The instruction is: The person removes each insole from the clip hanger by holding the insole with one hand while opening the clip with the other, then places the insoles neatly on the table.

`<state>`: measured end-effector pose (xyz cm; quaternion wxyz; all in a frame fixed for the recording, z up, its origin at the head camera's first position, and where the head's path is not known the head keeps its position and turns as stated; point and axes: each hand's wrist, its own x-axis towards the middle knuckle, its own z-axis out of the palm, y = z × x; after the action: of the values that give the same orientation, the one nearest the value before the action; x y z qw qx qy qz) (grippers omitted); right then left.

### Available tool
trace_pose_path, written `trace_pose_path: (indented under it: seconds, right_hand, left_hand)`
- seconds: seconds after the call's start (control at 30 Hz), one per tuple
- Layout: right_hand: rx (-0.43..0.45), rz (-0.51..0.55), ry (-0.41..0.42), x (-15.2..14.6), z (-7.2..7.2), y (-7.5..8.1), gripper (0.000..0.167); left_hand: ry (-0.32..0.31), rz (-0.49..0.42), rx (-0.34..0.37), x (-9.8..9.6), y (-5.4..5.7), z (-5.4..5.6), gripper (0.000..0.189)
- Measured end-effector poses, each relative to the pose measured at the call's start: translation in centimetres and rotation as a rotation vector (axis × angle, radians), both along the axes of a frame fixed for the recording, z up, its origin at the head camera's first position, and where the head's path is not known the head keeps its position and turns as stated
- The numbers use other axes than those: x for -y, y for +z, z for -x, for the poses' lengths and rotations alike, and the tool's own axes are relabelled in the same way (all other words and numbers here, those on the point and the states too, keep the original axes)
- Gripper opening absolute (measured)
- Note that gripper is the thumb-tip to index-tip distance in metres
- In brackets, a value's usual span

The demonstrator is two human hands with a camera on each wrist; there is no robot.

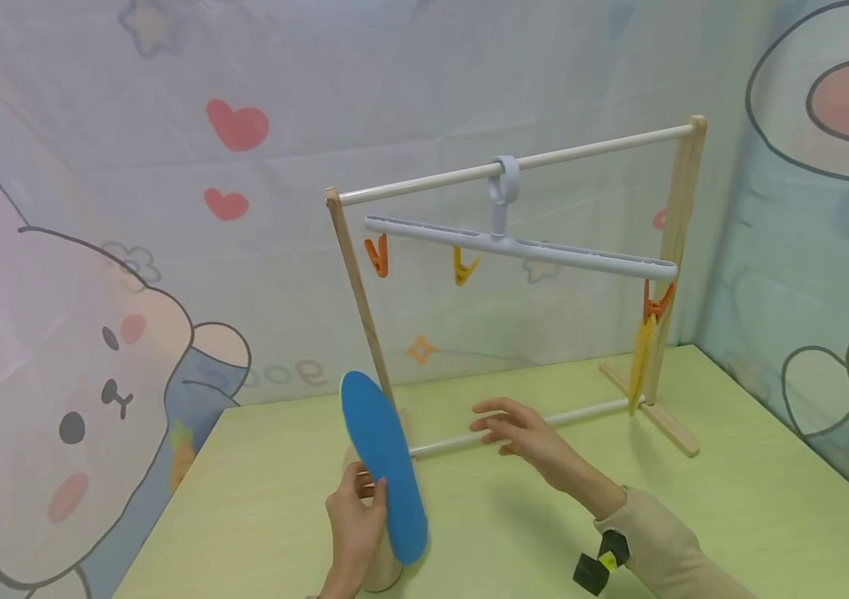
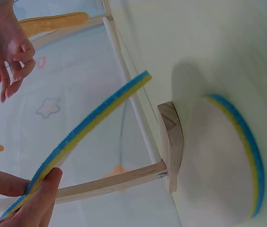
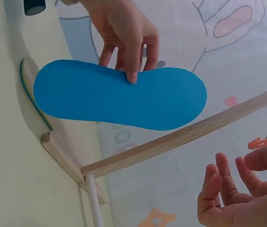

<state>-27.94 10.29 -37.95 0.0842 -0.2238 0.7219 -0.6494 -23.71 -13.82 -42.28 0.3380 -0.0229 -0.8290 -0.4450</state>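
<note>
My left hand (image 1: 355, 516) pinches a blue insole (image 1: 385, 466) by its side edge, thumb on the blue face and fingers behind. The insole is held up off the table, and its yellow layer shows in the left wrist view (image 2: 93, 118). A second insole (image 2: 218, 165) lies on the table beneath, pale side up with a blue and yellow rim. My right hand (image 1: 529, 437) is in the air to the right, fingers loosely bent around nothing. Above hangs a white bar hanger (image 1: 567, 256) with an orange clip (image 1: 377, 256) and a yellow clip (image 1: 462, 266).
A wooden rack (image 1: 364, 291) with a white top rod (image 1: 424, 181) carries the hanger. At the hanger's right end, another orange clip (image 1: 657, 306) grips a flat yellow piece (image 1: 642, 366). A low white rod (image 1: 447, 446) joins the rack's feet. Printed cloth (image 1: 95, 100) backs the table.
</note>
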Motion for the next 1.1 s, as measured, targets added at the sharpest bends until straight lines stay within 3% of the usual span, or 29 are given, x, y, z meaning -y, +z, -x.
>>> trace_pose_path:
  seconds: [0.53, 1.1]
  right_hand:
    - [0.040, -0.002, -0.005, -0.5, -0.3, -0.9, 0.042]
    - [0.034, 0.004, 0.000, -1.1, -0.6, -1.4, 0.041]
  left_hand:
    - [-0.011, -0.062, 0.055, 0.6, 0.4, -0.1, 0.015]
    - [0.022, -0.064, 0.173, 1.7, 0.7, 0.2, 0.013]
